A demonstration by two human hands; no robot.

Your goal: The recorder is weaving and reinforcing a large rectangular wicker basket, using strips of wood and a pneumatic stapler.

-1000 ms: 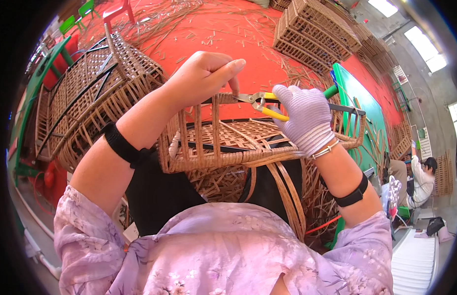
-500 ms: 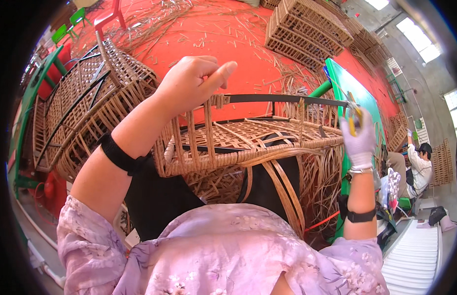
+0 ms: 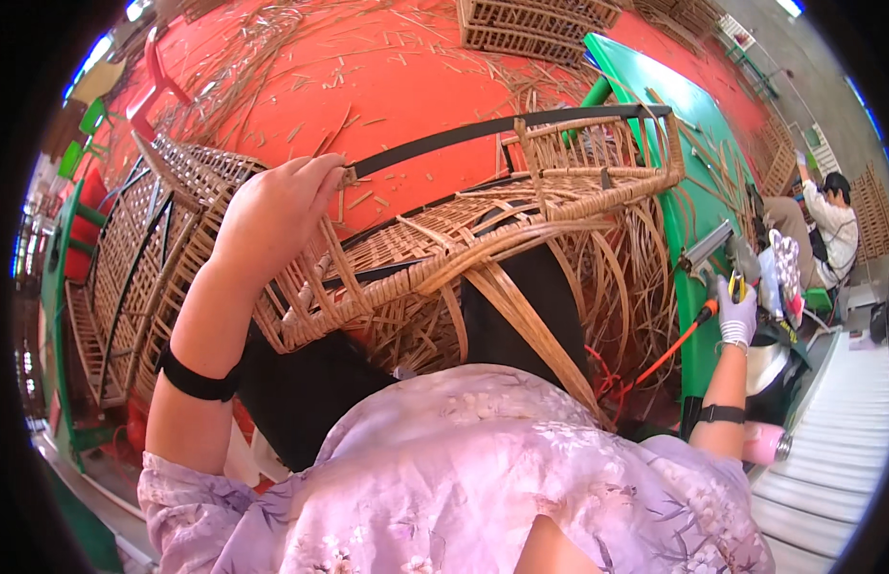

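A weaving workshop — wicker baskets (image 3: 535,24) stacked about, cane scraps (image 3: 272,67) littering the red floor (image 3: 406,105).

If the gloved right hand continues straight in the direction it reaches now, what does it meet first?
Probably the grey nail gun just above the right hand, at the green table edge; depth is unclear.

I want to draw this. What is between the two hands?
In the head view, the half-woven wicker basket on the lap fills the stretch between the left hand on its dark rim and the gloved right hand, with loose strips hanging.
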